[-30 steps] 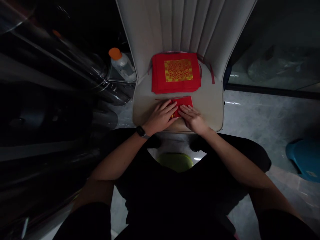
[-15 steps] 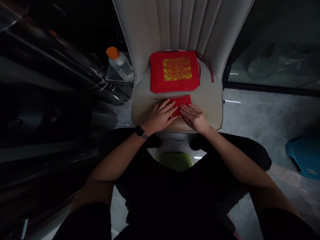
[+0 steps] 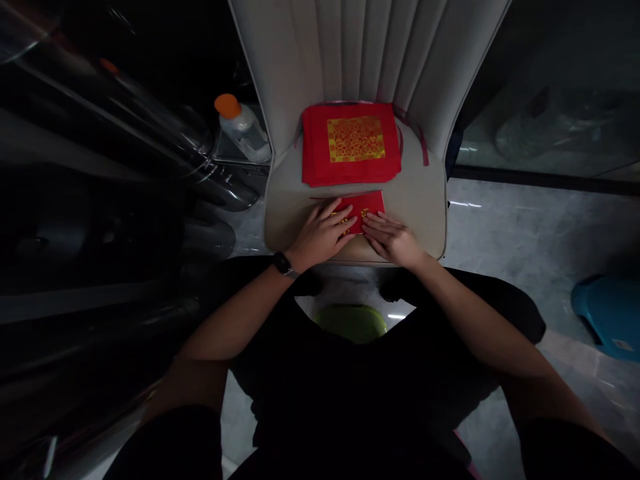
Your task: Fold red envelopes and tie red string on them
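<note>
A red envelope with gold print (image 3: 369,202) lies flat near the front of the chair seat. Across its left part rests my left hand (image 3: 326,230), palm down with the fingers spread. My right hand (image 3: 393,238) lies on the envelope's right part, its fingers stretched out and side by side. Both hands cover much of the print. Farther back on the seat is a stack of red sheets or bags (image 3: 315,150), the top one bearing a gold patterned square. Thin dark red cords stick out at the stack's sides.
The grey padded chair (image 3: 425,220) faces me. Left of it, a clear bottle with an orange cap (image 3: 245,133) stands on a small shelf. A blue plastic item (image 3: 610,313) is on the floor at right, and a green one (image 3: 350,321) lies below the seat.
My right fingers have shifted slightly, so more of the gold print shows between the hands. The whole view has moved a little; the stack stays in place.
</note>
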`<state>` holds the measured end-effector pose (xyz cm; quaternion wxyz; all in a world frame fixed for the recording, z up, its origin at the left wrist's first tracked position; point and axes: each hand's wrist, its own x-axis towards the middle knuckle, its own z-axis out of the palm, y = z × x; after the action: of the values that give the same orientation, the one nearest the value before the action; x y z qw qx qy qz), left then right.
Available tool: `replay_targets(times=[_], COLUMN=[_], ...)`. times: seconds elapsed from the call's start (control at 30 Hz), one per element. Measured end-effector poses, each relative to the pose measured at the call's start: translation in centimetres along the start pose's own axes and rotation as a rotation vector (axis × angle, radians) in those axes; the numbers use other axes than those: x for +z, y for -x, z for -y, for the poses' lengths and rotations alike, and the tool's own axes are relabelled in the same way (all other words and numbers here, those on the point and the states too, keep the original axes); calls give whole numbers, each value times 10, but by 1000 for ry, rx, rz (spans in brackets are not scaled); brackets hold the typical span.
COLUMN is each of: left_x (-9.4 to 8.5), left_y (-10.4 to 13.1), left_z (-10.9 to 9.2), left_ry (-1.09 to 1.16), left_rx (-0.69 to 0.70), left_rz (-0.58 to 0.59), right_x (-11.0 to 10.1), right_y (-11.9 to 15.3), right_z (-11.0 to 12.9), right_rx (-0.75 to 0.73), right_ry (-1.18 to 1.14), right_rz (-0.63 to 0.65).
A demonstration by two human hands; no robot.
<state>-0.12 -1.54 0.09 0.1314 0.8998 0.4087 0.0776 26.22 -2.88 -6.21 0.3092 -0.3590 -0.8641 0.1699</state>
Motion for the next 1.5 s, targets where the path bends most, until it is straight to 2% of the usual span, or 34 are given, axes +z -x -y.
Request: replay_targets(times=[0.2,0.43,0.73,0.83,0.97,1.03,1.17,1.27,1.37,1.5], left_x=[2,1,-5,-6,-6,-6,-5,-5,-4,-4], left_y=[-1,-3,-6,-7,-8,-8,-7,-6,-5,-4], left_z=[0,-2,-5,-7,-7,-7,-6,-5,-3,-1], left_ry=[-2,-36,-77,-69,-71,-78,-84,-57,-34,-16], left_rx=[-16,-23,-35,-40,-38,-41,-59,-71,-78,-66], left_rz=[-22,3,50,64,65,64,69,78,67,74], right_x=[-5,-24,-39,-52,-68,-65,-37,-24,-29,-37], right_y=[1,1,20,25,18,8,-17,-25,-20,0], right_z=[3,12,47,44,30,31,46,48,37,23], right_rx=[-3,78,228,293,394,371,251,302,369,310], right_ry=[25,80,205,211,249,224,107,96,133,192], right_rz=[21,148,190,136,-55,-68,59,80,80,123])
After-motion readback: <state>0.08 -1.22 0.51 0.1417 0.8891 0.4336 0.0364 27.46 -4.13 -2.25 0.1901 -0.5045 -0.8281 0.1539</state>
